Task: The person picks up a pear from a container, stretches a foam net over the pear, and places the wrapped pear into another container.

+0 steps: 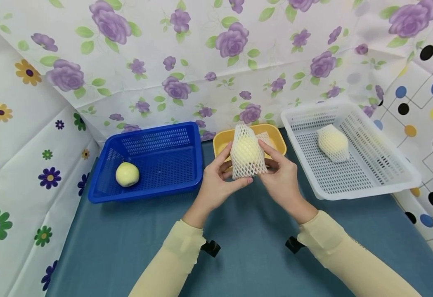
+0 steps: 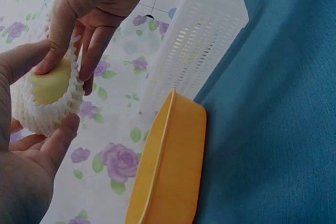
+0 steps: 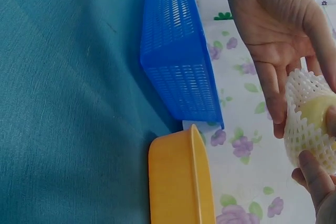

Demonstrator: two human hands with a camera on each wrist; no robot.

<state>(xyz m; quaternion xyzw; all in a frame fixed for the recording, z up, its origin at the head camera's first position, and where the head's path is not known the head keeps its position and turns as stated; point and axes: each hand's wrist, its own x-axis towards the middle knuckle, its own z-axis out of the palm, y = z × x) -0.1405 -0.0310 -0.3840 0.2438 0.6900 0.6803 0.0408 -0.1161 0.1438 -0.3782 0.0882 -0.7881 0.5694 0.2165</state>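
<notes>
Left hand [image 1: 216, 180] and right hand [image 1: 282, 176] grip one netted fruit [image 1: 247, 150] — one bare fruit [image 1: 127, 174] at nine o'clock, blue basket [image 1: 166, 168]; one wrapped fruit [image 1: 333, 143] at three, white basket [image 1: 350, 175]. Teal cloth [image 1: 249, 260] beneath, flowered sheeting [image 1: 201, 45] at twelve.

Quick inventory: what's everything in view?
Blue basket: 1, blue, left
Bare fruit: 1, yellowish, in blue basket
Tub: 1, yellow, back centre
Loose netting: count unclear, white, in tub
White basket: 1, white, right
Netted fruit: 1, yellowish, in white basket
Held fruit: 1, yellowish, centre
Held netting: 1, white, around held fruit
Tablecloth: 1, teal, underneath
Patterned sheets: 3, white, sides, back
Left hand, right hand: 2, bare, on held netting
Sleeves: 2, cream, forearms
Devices: 2, black, wrists
</notes>
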